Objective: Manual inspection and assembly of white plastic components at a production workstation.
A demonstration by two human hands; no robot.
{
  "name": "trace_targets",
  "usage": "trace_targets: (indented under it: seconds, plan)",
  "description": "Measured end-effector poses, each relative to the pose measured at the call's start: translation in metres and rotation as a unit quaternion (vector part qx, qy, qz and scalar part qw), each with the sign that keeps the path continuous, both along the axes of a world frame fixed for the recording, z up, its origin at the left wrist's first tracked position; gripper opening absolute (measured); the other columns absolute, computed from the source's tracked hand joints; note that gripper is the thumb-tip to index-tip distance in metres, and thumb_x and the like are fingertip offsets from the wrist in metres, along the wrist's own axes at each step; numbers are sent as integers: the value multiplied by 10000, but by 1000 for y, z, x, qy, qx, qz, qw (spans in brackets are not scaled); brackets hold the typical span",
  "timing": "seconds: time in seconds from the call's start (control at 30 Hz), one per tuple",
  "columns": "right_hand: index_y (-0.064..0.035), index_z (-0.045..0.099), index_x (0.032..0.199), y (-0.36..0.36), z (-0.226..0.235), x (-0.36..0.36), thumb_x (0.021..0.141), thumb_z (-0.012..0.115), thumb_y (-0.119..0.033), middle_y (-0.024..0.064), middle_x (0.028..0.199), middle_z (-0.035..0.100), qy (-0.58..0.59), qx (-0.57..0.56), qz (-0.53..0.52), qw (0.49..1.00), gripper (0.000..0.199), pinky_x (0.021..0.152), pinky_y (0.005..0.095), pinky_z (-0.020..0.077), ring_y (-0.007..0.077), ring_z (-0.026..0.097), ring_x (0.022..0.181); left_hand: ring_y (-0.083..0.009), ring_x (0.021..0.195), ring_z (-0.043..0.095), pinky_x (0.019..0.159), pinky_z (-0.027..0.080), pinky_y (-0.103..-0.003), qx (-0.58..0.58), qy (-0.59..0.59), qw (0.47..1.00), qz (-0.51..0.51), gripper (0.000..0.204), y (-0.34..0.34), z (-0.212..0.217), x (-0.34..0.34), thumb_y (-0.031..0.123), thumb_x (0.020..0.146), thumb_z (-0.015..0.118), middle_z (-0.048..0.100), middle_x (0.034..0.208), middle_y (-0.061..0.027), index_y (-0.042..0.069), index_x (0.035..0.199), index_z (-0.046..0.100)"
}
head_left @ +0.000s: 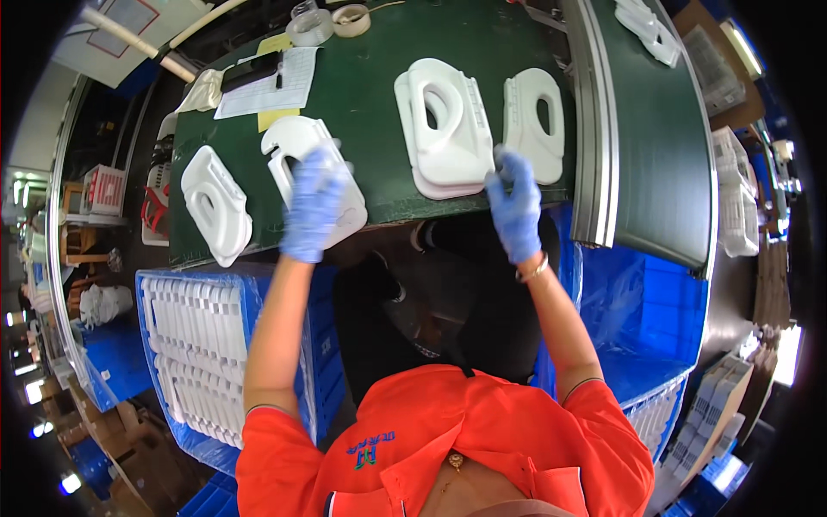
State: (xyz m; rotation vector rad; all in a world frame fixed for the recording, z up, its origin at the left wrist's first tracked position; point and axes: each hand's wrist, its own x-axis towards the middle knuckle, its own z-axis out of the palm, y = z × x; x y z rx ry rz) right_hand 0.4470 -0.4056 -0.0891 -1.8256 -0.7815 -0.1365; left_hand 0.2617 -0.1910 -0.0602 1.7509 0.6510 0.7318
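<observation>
We look straight down from the head, close above our forearms, onto the green table; fisheye bends the edges.

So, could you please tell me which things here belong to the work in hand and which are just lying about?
In hand:
left hand on a white moulded part
right hand at a stacked white part
blue crate of white parts

Lying about:
tape rolls
paper sheet
</observation>
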Motion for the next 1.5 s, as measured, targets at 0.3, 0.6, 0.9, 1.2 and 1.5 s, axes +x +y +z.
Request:
trace_targets:
  seconds: [0.3,0.6,0.9,1.2,1.5]
  plan:
    - [0,514,1209,20,1,-9,868,579,-58,114,1162,590,21,-21,112,993,351,902,296,444,189,570,1048,-380,1133,447,965,361,-436,362,283,845,274,643,19,-49,-17,287,717,733,499,1201,-228,-11,1223,471]
    - [17,517,1179,128,-56,-86,800,661,-195,172,1082,585,36,-90,203,974,458,857,341,471,286,590,981,-375,967,537,874,420,-413,79,303,924,221,467,79,-99,-36,317,771,657,563,996,-236,-29,1067,557]
    - [10,392,1322,105,-37,-87,835,655,-179,166,1232,506,243,22,210,947,585,890,359,456,231,568,1007,-79,680,579,482,475,-218,-19,4,978,208,345,14,-36,0,142,895,566,602,897,-57,-11,1192,480]
    - [46,396,1308,38,-7,6,865,609,-89,128,1193,535,223,55,9,973,509,938,284,424,164,516,1066,-181,887,585,789,478,-308,80,93,991,55,442,-33,-52,131,236,871,597,601,1008,-117,-21,1218,505]
    - [81,423,1257,32,-14,29,870,597,-180,232,1134,568,181,-14,-9,983,499,880,335,456,282,583,1011,-325,979,555,861,449,-390,46,158,985,47,476,-39,-52,154,274,849,592,521,1065,-195,-33,1200,498]
